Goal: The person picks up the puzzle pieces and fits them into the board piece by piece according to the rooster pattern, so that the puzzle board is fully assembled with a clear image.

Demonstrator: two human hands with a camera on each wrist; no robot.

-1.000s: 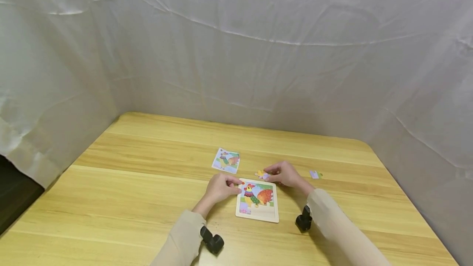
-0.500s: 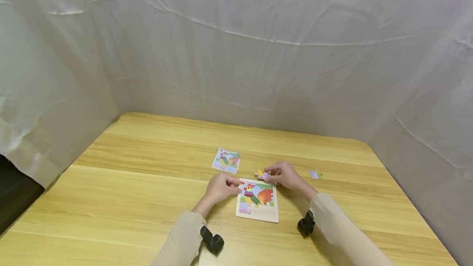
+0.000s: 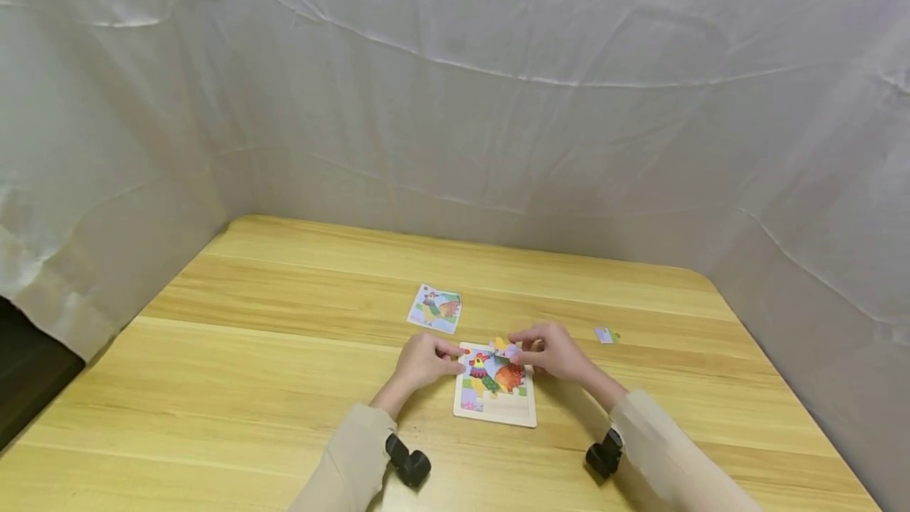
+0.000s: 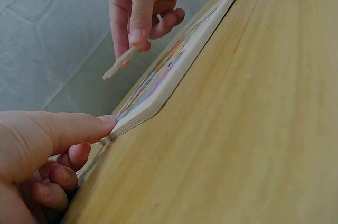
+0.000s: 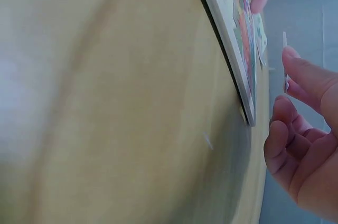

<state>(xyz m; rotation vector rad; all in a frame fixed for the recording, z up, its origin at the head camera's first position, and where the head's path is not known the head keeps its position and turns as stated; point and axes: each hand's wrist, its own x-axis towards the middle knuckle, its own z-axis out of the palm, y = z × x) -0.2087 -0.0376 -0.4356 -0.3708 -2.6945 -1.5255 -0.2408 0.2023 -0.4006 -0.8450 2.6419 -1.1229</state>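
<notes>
A wooden jigsaw puzzle board (image 3: 494,420) with a colourful rooster picture lies on the table; bare wood shows in its lower right part. My left hand (image 3: 423,362) grips the board's left edge near the upper corner, thumb (image 4: 100,125) on the frame and the other fingers curled beside it. My right hand (image 3: 558,352) pinches a yellow and lilac puzzle piece (image 3: 503,347) between thumb and forefinger. That piece, seen edge-on in the left wrist view (image 4: 119,65), is raised above the board, over its top edge in the head view.
Behind the board lies a picture card (image 3: 435,309) of the same rooster. Another puzzle piece (image 3: 607,335), lilac and green, lies to the right on the wooden table (image 3: 284,385). Grey cloth (image 3: 455,101) hangs around the table's back and sides.
My right hand has lifted the puzzle piece off the table behind the board and brought it slightly nearer, over the board's top edge. The left hand and board have stayed put.
</notes>
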